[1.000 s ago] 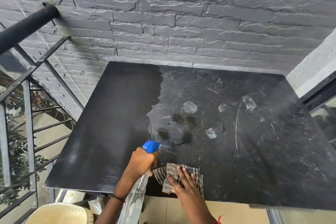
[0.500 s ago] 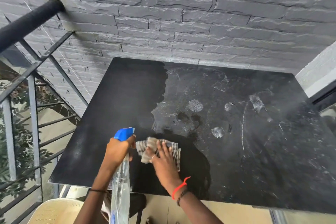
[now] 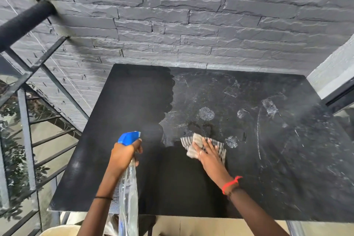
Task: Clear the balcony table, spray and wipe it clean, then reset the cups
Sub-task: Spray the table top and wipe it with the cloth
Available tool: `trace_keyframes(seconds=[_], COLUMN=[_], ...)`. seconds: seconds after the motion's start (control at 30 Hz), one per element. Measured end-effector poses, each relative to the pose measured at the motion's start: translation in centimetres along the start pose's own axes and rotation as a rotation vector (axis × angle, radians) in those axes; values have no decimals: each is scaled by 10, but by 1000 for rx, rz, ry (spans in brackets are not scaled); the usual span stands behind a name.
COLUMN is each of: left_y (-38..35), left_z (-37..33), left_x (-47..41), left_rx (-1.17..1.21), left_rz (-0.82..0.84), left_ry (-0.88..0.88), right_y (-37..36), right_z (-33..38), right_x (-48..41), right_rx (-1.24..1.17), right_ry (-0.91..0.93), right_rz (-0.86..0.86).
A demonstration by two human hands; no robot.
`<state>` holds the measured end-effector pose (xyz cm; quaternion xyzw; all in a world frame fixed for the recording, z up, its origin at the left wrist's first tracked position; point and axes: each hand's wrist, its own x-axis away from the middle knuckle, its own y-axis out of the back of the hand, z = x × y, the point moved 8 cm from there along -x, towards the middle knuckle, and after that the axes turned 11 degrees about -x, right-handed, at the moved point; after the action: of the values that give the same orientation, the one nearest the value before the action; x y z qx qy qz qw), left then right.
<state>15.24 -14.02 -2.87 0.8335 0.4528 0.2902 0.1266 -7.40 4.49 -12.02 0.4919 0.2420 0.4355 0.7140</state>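
Your right hand [image 3: 209, 156] had slid the cloth [image 3: 188, 141] away from the near edge and toward the middle of the worktop [image 3: 124, 101]. Half a second earlier that cloth lay just beside the blue head of the spray bottle [image 3: 128, 197]; now the two were clearly apart. You kept that hand flat, fingers spread, pressing the striped cloth down against the surface, with a red band [image 3: 230, 184] round your wrist.

Your left hand [image 3: 124, 156] was curled round the neck of the spray bottle. You held it above the near-left part of the worktop, its head pointing toward the far edge and its clear body hanging down past the near edge.

Behind the cloth, toward the near edge, the worktop looked darker and cleaner. Pale smudges [image 3: 206, 113] and streaks covered the middle and the right side, one round mark just to the right of the cloth. The left half was matt black.

A grey stone wall [image 3: 191, 25] stood along the far edge, and a dark metal railing [image 3: 26, 120] ran past the left edge.
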Motion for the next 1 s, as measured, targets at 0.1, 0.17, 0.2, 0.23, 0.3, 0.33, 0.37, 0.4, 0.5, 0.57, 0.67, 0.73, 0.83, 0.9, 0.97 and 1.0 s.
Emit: trace_keyframes(seconds=[0.1, 0.17, 0.2, 0.23, 0.3, 0.33, 0.37, 0.4, 0.5, 0.57, 0.67, 0.73, 0.83, 0.9, 0.97, 1.0], left_y=[6, 9, 11, 12, 14, 15, 16, 16, 18, 20, 21, 21, 21, 21, 22, 23], left_z=[1, 2, 2, 2, 0, -1, -2, -3, -5, -8, -10, -8, -5, -4, -6, -7], left_x=[-3, -6, -8, -10, -13, -15, -17, -20, -27, -31, -35, -38, -43, -47, -51, -54], left_rx=[2, 13, 24, 33, 38, 42, 51, 55, 57, 69, 67, 62, 62, 55, 51, 53], left_rz=[-6, -20, -25, -30, -37, -40, -39, -39, -44, -44, -37, -36, -45, -55, -62, -67], left_ry=[1, 8, 13, 16, 10, 4, 1, 1, -1, -1, -10, -13, 0, 18, 21, 20], right_y=[-8, -26, -38, -49, -65, -71, -76, -81, -77, -58, -12, 10, 19, 11, -4, -14], right_z=[40, 78, 97, 114, 133, 136, 135, 125, 69, 25, -27, -38, -18, 15, 51, 66], right_x=[-42, -50, -46, -37, -10, 6, 23, 39, 61, 55, 18, -20, -78, -102, -108, -106], right_rx=[-28, -23, 1, 23, 22, 30, 43, 56, 64, 34, -42, -44, -40, -24, 14, 18], right_ry=[-45, 37, 109, 186, 279, 310, 335, 329, 213, 116, 21, -23, -32, 3, 77, 133], right_rz=[81, 135, 150, 160, 143, 150, 186, 233, 258, 227, 78, 41, 5, 60, 91, 85])
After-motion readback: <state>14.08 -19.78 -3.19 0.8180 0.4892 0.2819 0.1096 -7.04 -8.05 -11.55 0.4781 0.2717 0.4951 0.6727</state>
